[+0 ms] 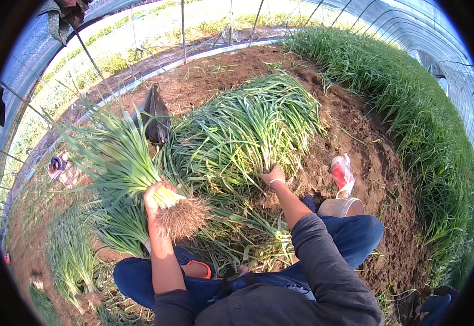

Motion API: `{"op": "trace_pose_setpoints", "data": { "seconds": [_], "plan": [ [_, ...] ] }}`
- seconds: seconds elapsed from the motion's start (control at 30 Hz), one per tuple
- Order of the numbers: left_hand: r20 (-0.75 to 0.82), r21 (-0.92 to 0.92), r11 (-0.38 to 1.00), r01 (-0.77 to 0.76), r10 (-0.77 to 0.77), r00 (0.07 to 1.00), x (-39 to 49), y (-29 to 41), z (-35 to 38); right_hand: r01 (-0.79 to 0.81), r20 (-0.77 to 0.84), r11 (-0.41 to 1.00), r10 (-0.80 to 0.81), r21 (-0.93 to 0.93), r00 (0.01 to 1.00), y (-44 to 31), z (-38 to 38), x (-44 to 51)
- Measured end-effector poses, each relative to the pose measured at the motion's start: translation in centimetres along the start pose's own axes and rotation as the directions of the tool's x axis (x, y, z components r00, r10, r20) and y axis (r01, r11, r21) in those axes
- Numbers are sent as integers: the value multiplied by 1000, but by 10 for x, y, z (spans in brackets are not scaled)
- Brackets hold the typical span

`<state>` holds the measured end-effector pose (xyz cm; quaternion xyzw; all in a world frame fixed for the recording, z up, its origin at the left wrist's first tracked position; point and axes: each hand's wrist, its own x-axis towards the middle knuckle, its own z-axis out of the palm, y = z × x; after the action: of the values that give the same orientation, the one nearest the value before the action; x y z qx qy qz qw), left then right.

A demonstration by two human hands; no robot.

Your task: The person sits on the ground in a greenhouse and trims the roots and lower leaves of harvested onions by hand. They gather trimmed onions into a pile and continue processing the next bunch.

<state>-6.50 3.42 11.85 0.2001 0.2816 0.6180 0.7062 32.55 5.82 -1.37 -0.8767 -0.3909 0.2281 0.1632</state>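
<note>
A thick bunch of green leafy plants with pale stems and brown roots (pixel 135 163) is held by my left hand (pixel 157 195), its leaves pointing up and left. My right hand (pixel 273 175) reaches into a large heap of the same plants (pixel 241 130) on the soil, at the pale stem bases. Its fingers are partly hidden among the stems, so its grip cannot be made out. Loose leaves and stems (pixel 253 228) lie between my two arms.
More bunches (pixel 78 256) lie at the left. A black plastic bag (pixel 155 118) stands behind the heap. At the right are a bucket (pixel 349 208), a clear bag with something red (pixel 341 173) and a standing green crop (pixel 432 163). A fabric item (pixel 65 171) lies far left.
</note>
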Motion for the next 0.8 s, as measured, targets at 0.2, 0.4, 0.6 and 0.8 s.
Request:
{"op": "trace_pose_setpoints", "data": {
  "seconds": [0.2, 0.4, 0.6, 0.8],
  "plan": [
    [-144, 150, 909, 388, -368, 919, -33, -140, -118, 197, -219, 948, -143, 249, 965, 5, -44, 34],
    [-172, -233, 879, 415, -457, 872, -46, -142, -116, 617, -578, 787, -515, -27, 632, -99, -149, -67],
    [-74, 14, 911, 413, -410, 909, -40, -146, -100, 415, 36, 751, -464, -513, 885, -27, -43, -52],
    [-115, -6, 895, 446, -444, 889, -45, -140, -98, 413, -87, 892, -404, 185, 911, 36, 2, -31]
  ]
}}
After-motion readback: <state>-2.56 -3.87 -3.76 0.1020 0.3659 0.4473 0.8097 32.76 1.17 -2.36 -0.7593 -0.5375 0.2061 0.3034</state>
